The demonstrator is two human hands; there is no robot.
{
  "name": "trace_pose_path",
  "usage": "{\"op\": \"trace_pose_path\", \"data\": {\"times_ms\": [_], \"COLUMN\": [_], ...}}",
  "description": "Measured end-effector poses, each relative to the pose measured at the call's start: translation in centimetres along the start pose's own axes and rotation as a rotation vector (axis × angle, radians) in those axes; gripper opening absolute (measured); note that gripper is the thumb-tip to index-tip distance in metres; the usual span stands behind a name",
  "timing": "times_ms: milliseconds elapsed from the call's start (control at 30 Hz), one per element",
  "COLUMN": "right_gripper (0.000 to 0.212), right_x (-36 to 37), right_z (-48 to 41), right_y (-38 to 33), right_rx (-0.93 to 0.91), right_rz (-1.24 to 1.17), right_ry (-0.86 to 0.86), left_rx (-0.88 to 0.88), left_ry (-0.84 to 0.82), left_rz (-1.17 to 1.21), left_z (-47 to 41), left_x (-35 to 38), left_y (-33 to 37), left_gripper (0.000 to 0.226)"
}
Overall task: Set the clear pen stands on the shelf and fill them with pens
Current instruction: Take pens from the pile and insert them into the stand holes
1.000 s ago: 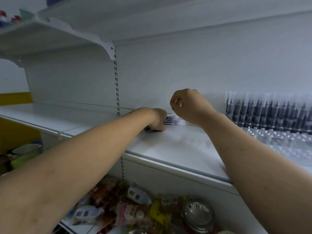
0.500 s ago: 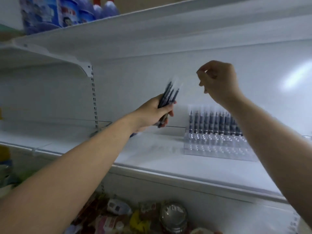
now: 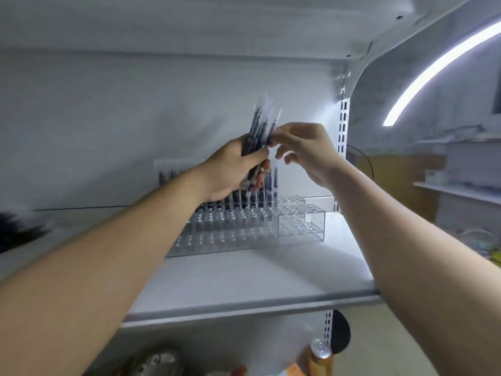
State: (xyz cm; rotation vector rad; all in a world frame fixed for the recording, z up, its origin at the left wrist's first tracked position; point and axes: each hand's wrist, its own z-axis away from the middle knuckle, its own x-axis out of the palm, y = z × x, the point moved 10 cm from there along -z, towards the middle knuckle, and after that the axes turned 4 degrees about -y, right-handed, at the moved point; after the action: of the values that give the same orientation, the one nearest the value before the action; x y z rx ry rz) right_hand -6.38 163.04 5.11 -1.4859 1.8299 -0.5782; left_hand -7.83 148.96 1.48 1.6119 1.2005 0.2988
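White shelving, head view: the shelf point(image 3: 244, 280) carries 1 tiered clear pen stand point(image 3: 298, 226) with loaded pens point(image 3: 272, 183) in its rear row only. Left hand point(image 3: 233, 169) grips a bundle of pens point(image 3: 261, 126) upright above the stand. Right hand point(image 3: 306, 153) pinches 1 pen at the bundle's edge, its other fingers spread. Step in hand: filling. The next move likely calls for drawing that pen free and seating it in a vacant hole.

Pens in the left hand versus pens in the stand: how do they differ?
Held pens are bunched and tilted in the left hand, off the shelf; stand pens are upright and spaced in the stand's back row. Held pens are blurred; stand pens are partly hidden behind the hand. Both look dark with clear tops.
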Motion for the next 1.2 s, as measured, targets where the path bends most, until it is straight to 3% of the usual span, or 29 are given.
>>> {"op": "trace_pose_path", "data": {"times_ms": [200,367,467,533,633,1200], "right_gripper": [0.020,0.017,0.023,0.021,0.018,0.017], "right_x": [0.1,-3.9,-5.9,-4.8,-3.3,0.7], "right_z": [0.7,1.8,2.3,2.2,2.1,2.6], "right_y": [0.5,1.0,0.6,0.7,1.8,2.7], "right_rx": [-0.053,-0.035,-0.081,-0.084,-0.025,0.008], "right_rz": [-0.020,-0.252,0.111,0.395,0.542,0.701], "right_ry": [-0.057,0.226,0.352,0.278,0.183,-0.041], "left_rx": [0.050,0.008,0.011,0.018,0.026,0.077], "left_ry": [-0.006,0.027,0.022,0.007,0.000,0.031], "left_rz": [0.022,0.024,0.028,0.023,0.000,0.032], "left_z": [0.8,1.8,2.2,2.3,2.3,2.5], "left_x": [0.7,-0.5,-1.2,-1.4,-1.4,-1.6], "left_y": [-0.4,-1.2,-1.3,-1.3,-1.4,-1.1], "left_gripper": [0.026,0.020,0.020,0.021,0.022,0.020]}}
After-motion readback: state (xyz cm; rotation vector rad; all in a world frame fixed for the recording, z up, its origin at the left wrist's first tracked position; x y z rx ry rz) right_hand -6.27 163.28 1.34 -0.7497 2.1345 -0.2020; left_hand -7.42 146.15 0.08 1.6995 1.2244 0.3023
